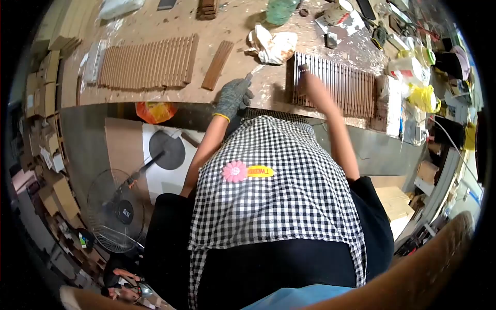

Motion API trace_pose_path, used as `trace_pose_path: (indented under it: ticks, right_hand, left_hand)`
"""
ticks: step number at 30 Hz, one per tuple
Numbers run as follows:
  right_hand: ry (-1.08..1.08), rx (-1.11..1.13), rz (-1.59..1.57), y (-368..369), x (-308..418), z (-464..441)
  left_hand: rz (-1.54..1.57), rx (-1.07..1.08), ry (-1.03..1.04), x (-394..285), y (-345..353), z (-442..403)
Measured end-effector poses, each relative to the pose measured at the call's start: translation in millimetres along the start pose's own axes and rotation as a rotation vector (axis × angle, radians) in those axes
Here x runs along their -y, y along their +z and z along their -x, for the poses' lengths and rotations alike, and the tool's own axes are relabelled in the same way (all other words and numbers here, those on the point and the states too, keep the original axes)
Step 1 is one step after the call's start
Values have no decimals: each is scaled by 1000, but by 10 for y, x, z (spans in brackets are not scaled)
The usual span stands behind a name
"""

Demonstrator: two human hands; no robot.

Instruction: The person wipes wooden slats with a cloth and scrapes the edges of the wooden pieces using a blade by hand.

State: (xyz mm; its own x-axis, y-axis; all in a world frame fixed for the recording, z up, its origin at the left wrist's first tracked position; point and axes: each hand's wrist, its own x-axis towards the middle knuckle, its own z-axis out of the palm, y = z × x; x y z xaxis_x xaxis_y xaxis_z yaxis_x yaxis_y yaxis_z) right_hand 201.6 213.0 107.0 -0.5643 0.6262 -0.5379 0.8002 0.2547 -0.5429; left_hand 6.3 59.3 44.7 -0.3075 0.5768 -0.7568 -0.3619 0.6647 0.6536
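Note:
My left hand [235, 97], in a grey knitted glove with a yellow cuff, is at the table's front edge. Its fingers are curled, and a thin, pale, blade-like piece [256, 69] sticks out beyond them; its kind is unclear. My right hand [309, 85] is over the left end of a row of dark wooden strips [343, 88] laid side by side. Motion smears its fingers, and a dark spot shows at their tip. Between the hands and farther back lies a crumpled, stained white cloth or paper [272, 45]. A single brown wooden strip [217, 65] lies left of my gloved hand.
Another row of lighter brown strips [147, 63] covers the left of the worktable [227, 31]. At the back stand a green translucent container [280, 11] and a white cup [338, 12]. Bottles and a yellow bag [423, 98] crowd the right. A fan [116, 211] stands lower left.

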Motion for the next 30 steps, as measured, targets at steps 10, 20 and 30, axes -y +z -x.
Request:
trace_pose_path:
  ticks: [10,20,30]
  right_hand:
    - [-542,-362,954,1413,-33,-572]
    - [-494,-273,893,1354,-10,-620]
    - [-557,-312,996,1283,-38,-615]
  left_hand:
    - [-1033,-52,543,253,-170,-379]
    - [-1286,-31,563,157,-169,-390]
    - [-1123,-36,598,141,-225,-390]
